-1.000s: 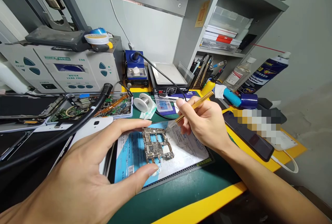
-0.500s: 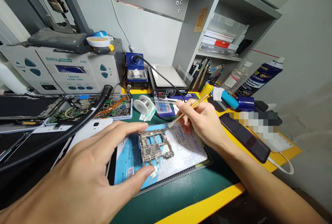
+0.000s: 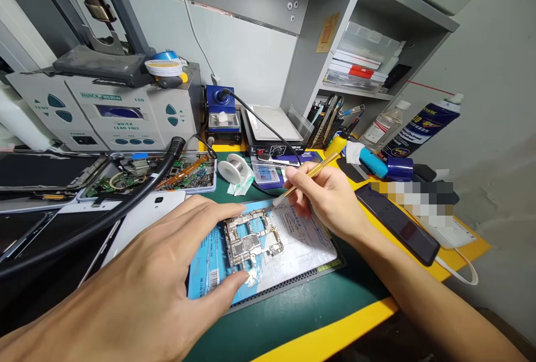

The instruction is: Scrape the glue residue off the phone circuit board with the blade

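1. Head view: A person's left hand [image 3: 167, 261] arched around a bare phone logic board [image 3: 247, 244], index finger near the upper edge and thumb near the lower. The fingers stood wide apart; whether they gripped the board could not be told.
2. Head view: The right hand [image 3: 330, 200] pinched a gold-handled brush [image 3: 316, 168] between thumb and closed fingers, its pale tip just beside the board's upper right corner.
3. Head view: The board lay over a blue-and-white printed sheet [image 3: 293, 270] atop a green mat [image 3: 288, 317], between the two hands.
4. Head view: Behind stood a QUICK lead-free station [image 3: 117, 99], a black hose [image 3: 166, 163] crossing opened electronics [image 3: 188, 177] near a solder spool [image 3: 228, 171]. At right, a smartphone [image 3: 397, 225] lay beside the right forearm, with a spray can [image 3: 427, 127] beyond.
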Motion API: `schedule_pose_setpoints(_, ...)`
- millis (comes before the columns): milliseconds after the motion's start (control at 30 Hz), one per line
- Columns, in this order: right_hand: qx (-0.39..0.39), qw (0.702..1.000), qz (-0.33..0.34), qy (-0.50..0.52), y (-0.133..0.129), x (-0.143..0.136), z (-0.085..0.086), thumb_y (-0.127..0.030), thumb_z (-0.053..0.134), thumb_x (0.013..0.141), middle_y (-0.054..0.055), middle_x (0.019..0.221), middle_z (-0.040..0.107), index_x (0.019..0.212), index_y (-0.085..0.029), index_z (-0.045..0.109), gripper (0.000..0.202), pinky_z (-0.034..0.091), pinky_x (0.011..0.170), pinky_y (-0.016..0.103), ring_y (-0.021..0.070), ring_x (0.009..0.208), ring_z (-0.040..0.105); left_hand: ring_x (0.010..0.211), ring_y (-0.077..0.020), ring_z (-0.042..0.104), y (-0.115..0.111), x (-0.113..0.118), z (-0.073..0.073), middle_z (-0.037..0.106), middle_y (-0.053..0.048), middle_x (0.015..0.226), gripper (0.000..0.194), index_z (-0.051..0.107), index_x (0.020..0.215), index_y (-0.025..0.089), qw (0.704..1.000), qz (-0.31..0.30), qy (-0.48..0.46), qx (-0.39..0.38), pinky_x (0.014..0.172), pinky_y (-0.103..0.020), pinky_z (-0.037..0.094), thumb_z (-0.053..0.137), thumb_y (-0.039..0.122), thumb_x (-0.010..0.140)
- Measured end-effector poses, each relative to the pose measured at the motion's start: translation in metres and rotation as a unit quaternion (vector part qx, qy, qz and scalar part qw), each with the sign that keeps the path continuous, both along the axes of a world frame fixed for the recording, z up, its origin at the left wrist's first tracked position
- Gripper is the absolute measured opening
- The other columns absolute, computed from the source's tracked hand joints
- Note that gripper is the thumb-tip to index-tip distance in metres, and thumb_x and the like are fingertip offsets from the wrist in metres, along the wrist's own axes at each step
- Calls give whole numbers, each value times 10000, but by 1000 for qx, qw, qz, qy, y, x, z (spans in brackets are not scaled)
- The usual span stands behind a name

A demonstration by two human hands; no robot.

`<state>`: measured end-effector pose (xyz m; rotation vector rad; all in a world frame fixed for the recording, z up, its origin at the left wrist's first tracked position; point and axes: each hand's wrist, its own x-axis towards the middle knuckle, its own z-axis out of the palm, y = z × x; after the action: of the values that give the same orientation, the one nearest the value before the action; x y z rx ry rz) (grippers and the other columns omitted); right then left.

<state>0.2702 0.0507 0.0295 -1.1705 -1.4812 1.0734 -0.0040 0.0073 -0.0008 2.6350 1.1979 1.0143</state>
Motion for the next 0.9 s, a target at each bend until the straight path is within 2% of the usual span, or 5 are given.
schedule_pose_setpoints(133,21,1000,4,-11,-4,-2,3,-575,923,964,-31,540,628,694,-211,660,524,438,500,241,123,483,538,1165,-124,793,-2,2,3,803,82,1300,498,611,1466,388,1000,-12,-9,4,1089,-158,582,720,383,980)
schedule_pose_setpoints(400,52,999,9,-9,-12,-6,-1,-621,815,1057,-26,550,631,736,-219,676,532,448,481,261,140,472,562,1119,-150,823,-1,0,2,816,54,1289,462,599,1462,381,1000,-21,-21,4,1006,-206,644,708,401,1014)
schedule_pose_setpoints(600,64,998,27,-13,-13,-9,1,-504,927,1001,-20,599,650,681,-202,694,498,474,515,250,133,515,603,1148,-117,813,-1,4,1,813,71,1290,465,610,1458,383,1000,-17,-20,6,1065,-150,599,714,387,1004)
schedule_pose_setpoints(900,121,988,29,-96,-16,-10,1,-438,732,1130,17,668,675,644,-226,658,535,494,576,279,157,600,633,1154,-173,835,1,3,4,819,39,1328,489,565,1486,379,999,-32,-10,-13,1027,-238,670,704,373,1017)
